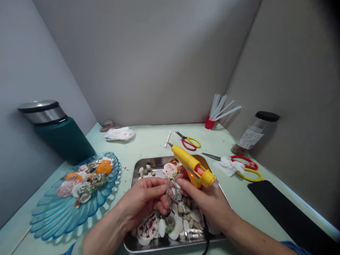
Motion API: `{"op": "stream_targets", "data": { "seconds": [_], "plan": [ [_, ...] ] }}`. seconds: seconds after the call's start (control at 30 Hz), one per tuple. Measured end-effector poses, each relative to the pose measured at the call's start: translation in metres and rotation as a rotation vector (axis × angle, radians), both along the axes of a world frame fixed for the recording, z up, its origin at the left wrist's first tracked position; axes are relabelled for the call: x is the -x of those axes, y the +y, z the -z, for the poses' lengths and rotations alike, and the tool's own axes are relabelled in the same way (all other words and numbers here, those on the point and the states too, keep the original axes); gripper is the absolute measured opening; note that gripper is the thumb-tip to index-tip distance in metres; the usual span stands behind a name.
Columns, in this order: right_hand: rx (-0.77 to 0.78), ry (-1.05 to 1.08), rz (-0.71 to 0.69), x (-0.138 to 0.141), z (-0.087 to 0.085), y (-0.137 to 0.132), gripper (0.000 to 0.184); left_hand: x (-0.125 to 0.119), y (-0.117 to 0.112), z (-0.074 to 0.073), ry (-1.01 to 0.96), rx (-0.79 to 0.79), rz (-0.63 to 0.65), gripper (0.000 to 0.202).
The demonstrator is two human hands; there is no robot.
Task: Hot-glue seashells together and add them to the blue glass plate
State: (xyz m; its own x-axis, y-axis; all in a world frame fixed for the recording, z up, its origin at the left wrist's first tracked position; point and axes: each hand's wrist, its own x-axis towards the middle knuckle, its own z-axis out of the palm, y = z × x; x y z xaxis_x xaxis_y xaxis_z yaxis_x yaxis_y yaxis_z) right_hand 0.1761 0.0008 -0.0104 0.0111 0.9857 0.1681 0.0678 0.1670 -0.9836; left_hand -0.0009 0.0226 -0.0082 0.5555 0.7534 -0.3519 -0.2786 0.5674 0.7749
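Over the metal tray (148, 249) my left hand (145, 198) pinches a small, narrow greyish shell (168, 187) between thumb and fingertips. My right hand (207, 202) is closed around a yellow hot glue gun (191, 164), its nozzle pointing up and to the left and a small orange light glowing on its side. The right thumb reaches close to the left fingertips; whether it touches the shell I cannot tell. Below both hands the tray holds many seashells, among them a red-speckled scallop shell (148, 226) and a white shell (177, 226). My hands hide part of them.
On the left, a blue glass dish (66, 219) carries shells beside a green bottle (63, 136). Behind lie a white tissue (119, 134) and scissors (190, 142). On the right are glue sticks in a red cup (209, 123), a jar (253, 132), larger scissors (249, 175) and a black slab (287, 212).
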Motion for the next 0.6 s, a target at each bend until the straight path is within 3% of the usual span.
{"op": "stream_targets", "data": {
  "seconds": [0.17, 0.6],
  "plan": [
    [-0.083, -0.112, -0.034, -0.0026, 0.0003, -0.0020, 0.016, -0.0031, -0.0015, -0.0002, -0.038, -0.014, 0.002, 0.015],
    [-0.062, -0.099, -0.171, -0.0021, 0.0003, -0.0037, 0.012, -0.0077, -0.0065, 0.0012, -0.067, -0.044, 0.033, 0.014]
  ]
}}
